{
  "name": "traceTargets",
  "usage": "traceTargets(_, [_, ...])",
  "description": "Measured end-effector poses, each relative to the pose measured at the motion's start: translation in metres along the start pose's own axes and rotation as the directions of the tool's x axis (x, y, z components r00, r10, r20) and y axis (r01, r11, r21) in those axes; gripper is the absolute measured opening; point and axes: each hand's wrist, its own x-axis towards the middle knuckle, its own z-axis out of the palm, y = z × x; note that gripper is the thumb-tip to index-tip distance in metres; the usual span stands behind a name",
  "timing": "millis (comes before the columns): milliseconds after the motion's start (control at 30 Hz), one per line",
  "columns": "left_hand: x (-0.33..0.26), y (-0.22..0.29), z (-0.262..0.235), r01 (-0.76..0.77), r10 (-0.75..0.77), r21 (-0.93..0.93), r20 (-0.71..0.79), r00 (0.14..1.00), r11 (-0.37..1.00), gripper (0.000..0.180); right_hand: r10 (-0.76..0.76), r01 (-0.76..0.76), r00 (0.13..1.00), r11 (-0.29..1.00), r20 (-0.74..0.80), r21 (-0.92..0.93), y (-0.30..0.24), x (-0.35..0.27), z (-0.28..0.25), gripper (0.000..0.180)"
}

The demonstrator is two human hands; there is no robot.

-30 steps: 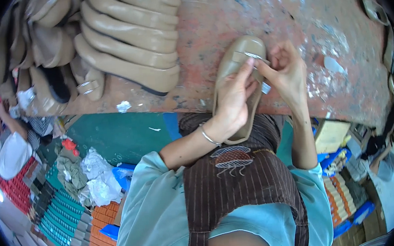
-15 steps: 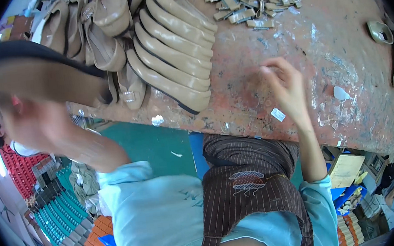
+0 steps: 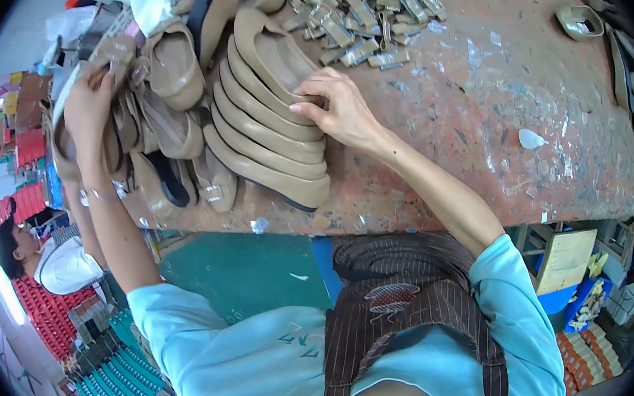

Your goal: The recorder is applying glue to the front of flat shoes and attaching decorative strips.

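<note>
Right hand (image 3: 339, 108) first: it lies on the row of beige wedge shoes (image 3: 268, 126), fingers loosely curled and part open, fingertips pressing the rim of the topmost shoe (image 3: 272, 53), not clamped round it. That row lies stacked on its side like roof tiles, smooth tan uppers, paler soles, near the front edge of the desk (image 3: 480, 144). Over to the left hand (image 3: 86, 102): it is closed on a tan shoe (image 3: 108, 54) at the far left of the pile, fingers wrapped over the top. Around it sits a jumble of tan sandals with dark insoles (image 3: 170, 174), some tilted, some on their sides. Behind the right hand, a scatter of small grey-beige rectangular tags (image 3: 367, 10) covers the far desk. The desk top is worn red-brown, flecked with white. A white scrap (image 3: 531, 138) lies well to the right. Below the desk at right, a pale yellow card (image 3: 566, 259) leans by blue crates. At far left, red crates (image 3: 29, 145) stand stacked.
</note>
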Motion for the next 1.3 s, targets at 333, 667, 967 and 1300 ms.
traceTargets(333, [0.03, 0.024, 0.015, -0.03, 0.062, 0.383, -0.071, 0.996, 0.923, 0.034, -0.408, 0.372, 0.913, 0.813, 0.019, -0.448, -0.051, -0.094, -0.087, 0.024])
traceTargets(667, [-0.264, 0.247, 0.041, 0.665, 0.739, -0.737, 0.515, 0.435, 0.122, 0.048, -0.019, 0.055, 0.994, 0.943, 0.111, -0.328, -0.087, -0.207, -0.091, 0.012])
traceTargets(967, [-0.324, 0.317, 0.085, 0.635, 0.286, -0.248, 0.734, 0.616, -0.732, 0.058, 0.02, -0.521, 0.575, 0.78, -0.818, -0.347, 0.015, -0.207, -0.2, 0.041])
traceTargets(1300, [-0.309, 0.341, 0.13, 0.412, 0.266, -0.058, 0.68, 0.683, -0.91, 0.021, 0.389, -0.418, 0.725, 0.904, -0.568, 0.086, 0.012, -0.179, -0.199, 0.022])
